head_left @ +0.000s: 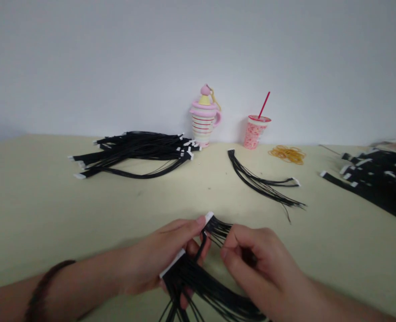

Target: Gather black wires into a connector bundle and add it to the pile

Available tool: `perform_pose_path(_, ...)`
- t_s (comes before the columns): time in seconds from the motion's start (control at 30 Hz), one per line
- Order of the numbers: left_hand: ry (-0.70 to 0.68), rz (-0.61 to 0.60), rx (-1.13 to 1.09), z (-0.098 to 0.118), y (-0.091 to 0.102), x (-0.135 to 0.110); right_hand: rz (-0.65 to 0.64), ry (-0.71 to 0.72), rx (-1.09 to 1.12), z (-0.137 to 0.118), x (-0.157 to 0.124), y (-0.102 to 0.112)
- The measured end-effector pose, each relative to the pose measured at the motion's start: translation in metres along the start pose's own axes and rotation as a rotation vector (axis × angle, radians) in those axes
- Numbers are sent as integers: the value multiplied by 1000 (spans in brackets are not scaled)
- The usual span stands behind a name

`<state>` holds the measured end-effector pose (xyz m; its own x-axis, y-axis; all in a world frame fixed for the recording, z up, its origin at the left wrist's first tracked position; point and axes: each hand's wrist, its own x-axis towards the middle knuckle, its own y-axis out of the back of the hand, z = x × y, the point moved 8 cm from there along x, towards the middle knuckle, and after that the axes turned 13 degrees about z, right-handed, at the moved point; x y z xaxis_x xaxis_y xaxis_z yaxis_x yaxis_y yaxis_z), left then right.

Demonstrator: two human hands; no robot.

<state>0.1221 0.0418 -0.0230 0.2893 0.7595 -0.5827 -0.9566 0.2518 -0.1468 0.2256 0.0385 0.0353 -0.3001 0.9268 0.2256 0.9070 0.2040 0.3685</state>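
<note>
My left hand is closed around a black wire harness with white connectors. One long white connector lies against the palm side, and its thumb presses a smaller white connector higher up. Thin black wires fan out from that smaller connector toward my right hand. The thumb and forefinger of that hand pinch these wires a short way from the connector. More wires of the harness hang down and run to the right beneath my right hand, where their ends are hidden.
A pile of black harnesses lies at the back left, another pile at the right. Between them are a loose harness, yellow rubber bands, a pink-lidded cup and a tumbler with a straw by the wall.
</note>
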Motion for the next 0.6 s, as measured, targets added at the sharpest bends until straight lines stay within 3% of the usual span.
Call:
perform_pose_path(0.17,0,-3,60,0,-1,-1,53,38,-46,6,0,3)
perform_pose_path(0.5,-29,7,114,3,-2,-4,21,173,29,-9,2,1)
perform_pose_path(0.6,-51,23,172,5,-1,-5,32,152,-12,-7,1,2)
